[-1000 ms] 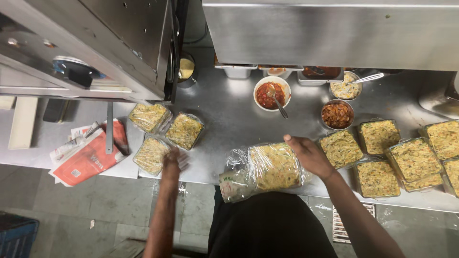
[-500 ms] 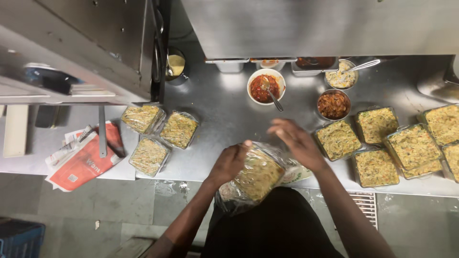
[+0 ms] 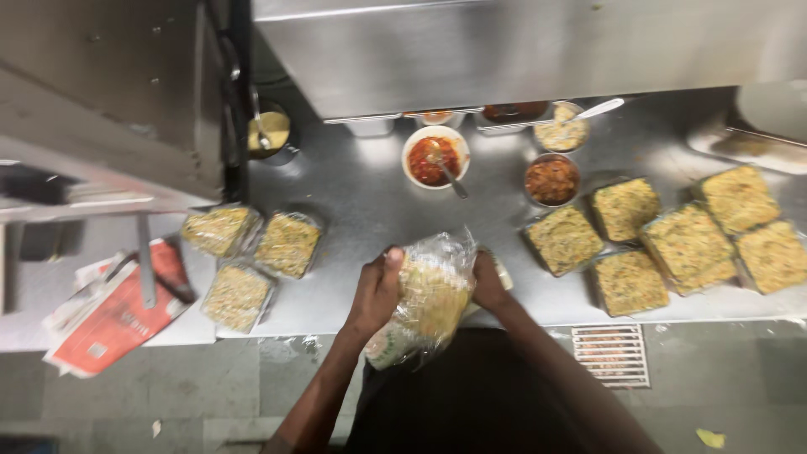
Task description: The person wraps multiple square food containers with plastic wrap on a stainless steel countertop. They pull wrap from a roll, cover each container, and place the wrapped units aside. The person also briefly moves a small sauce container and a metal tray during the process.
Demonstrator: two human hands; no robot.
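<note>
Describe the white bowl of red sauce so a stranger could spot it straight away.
On the steel counter, look just under the front edge of the big metal cabinet, above the two hands holding a bagged tray. The white bowl sits there, left of a dark bowl of chunkier red food. It alone has a spoon in it.

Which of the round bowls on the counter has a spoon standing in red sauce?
The white bowl at the middle back. The darker bowl to its right holds chunky red food but no spoon.

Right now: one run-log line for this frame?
left hand: grips bagged food container | right hand: grips same | location: steel counter edge | wrapped containers left
</note>
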